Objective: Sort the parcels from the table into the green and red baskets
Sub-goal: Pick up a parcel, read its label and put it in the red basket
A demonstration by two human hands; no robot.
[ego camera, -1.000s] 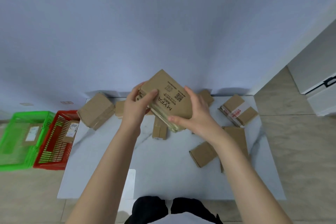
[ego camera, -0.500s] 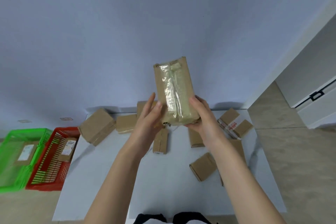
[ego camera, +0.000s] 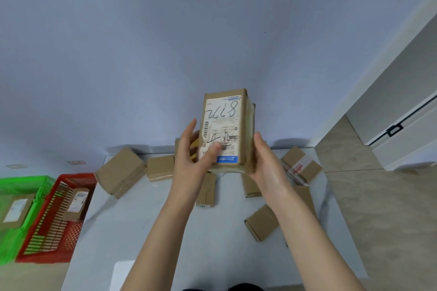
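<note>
Fingers: left hand (ego camera: pixel 191 163) and right hand (ego camera: pixel 267 165) clamp tall brown cardboard parcel with white label (ego camera: pixel 224 125)
Parcel: upright between them, above white worktop's (ego camera: pixel 142 231) far edge

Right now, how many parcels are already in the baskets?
2. A flat parcel lies in the green basket; a narrower parcel sits in the red basket. The green basket is cut off at the frame's left edge, so more may be hidden there.
</note>
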